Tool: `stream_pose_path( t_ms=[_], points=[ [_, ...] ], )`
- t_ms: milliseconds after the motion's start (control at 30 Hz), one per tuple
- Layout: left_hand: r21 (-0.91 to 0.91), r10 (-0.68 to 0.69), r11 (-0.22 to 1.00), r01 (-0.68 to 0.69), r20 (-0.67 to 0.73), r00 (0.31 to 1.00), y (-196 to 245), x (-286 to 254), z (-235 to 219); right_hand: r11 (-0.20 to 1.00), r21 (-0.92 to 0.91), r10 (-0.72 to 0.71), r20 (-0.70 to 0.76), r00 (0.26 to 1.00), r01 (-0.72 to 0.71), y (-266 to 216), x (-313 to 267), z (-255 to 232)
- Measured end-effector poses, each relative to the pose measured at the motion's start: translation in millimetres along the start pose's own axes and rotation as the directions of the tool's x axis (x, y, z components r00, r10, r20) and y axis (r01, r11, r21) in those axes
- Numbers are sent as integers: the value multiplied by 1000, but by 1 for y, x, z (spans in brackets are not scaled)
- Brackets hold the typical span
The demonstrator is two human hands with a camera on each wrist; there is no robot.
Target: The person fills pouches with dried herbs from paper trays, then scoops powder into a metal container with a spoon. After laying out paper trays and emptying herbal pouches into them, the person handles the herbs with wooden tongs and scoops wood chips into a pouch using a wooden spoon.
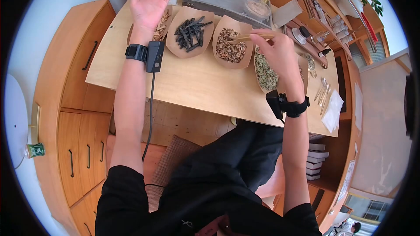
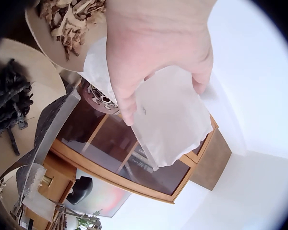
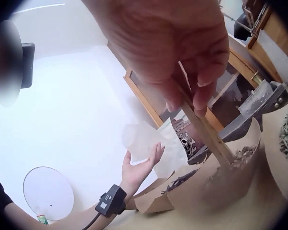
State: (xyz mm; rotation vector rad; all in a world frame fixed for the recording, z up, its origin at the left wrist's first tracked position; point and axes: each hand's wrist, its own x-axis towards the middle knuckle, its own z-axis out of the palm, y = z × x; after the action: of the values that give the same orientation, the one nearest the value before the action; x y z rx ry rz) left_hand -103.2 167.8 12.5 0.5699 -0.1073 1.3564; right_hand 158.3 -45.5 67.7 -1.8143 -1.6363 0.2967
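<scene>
My left hand (image 1: 148, 12) is raised at the far left of the table, palm up, holding a thin white paper bag (image 2: 170, 117) between thumb and fingers. In the head view the bag's far end leaves the picture. My right hand (image 1: 280, 54) pinches wooden tongs (image 3: 206, 132) that slant down. Their tips are among the brown chopped pieces (image 1: 231, 52) in a paper tray (image 1: 238, 64). Left of it stands a paper tray with black dried sticks (image 1: 190, 34). Beneath my right hand is a tray of green dried herb (image 1: 267, 73).
Pale dried slices (image 2: 74, 24) lie in a tray near my left wrist. A long grey box (image 1: 214, 0) stands behind the trays. On the right are a wooden rack (image 1: 321, 15), small spoons (image 1: 323, 91) and a white cloth (image 1: 333, 110). A cable (image 1: 151, 118) hangs from my left wrist.
</scene>
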Motion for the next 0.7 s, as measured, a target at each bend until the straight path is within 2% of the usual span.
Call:
stream_pose_path(
  t_ms=[133, 200, 267, 333, 400, 433, 467, 500, 533, 633, 700],
  points=[
    [-49, -17, 999, 17, 8, 1000, 0, 1, -3, 998, 56, 1, -76, 997, 3, 4, -1, -7],
    [-93, -50, 994, 53, 32, 998, 2, 1, -6, 998, -64, -31, -61, 998, 27, -1, -3, -5],
    [-131, -88, 987, 95, 58, 994, 2, 4, -11, 996, -86, -41, -61, 997, 35, -7, -7, -5],
    [-161, -69, 984, 76, 47, 997, 3, 6, -15, 993, -104, -57, -56, 997, 50, -10, -8, -9],
    [-202, -101, 973, 113, 67, 993, 6, 7, -18, 995, 10, 98, -38, 994, -98, -10, -9, -10],
    [-251, -125, 957, 143, 85, 989, 6, 7, -19, 994, 20, 107, -48, 993, -106, -7, -9, -9],
    [-244, -140, 956, 159, 94, 986, 6, 8, -19, 999, 1, 43, -42, 998, -43, -3, -11, -7],
    [-198, -121, 972, 128, 46, 992, 4, 8, -17, 1000, -19, -19, -39, 999, 19, -2, -12, -7],
    [-150, -100, 984, 99, 2, 995, 3, 8, -16, 1000, -14, -6, -58, 998, 6, -2, -13, -10],
    [-173, -116, 978, 114, 4, 993, 5, 11, -19, 996, 75, 55, -124, 991, -46, -2, -13, -16],
    [-174, -130, 976, 129, 9, 992, 9, 15, -25, 999, 31, 26, -44, 999, -25, 8, -13, -11]
  ],
)
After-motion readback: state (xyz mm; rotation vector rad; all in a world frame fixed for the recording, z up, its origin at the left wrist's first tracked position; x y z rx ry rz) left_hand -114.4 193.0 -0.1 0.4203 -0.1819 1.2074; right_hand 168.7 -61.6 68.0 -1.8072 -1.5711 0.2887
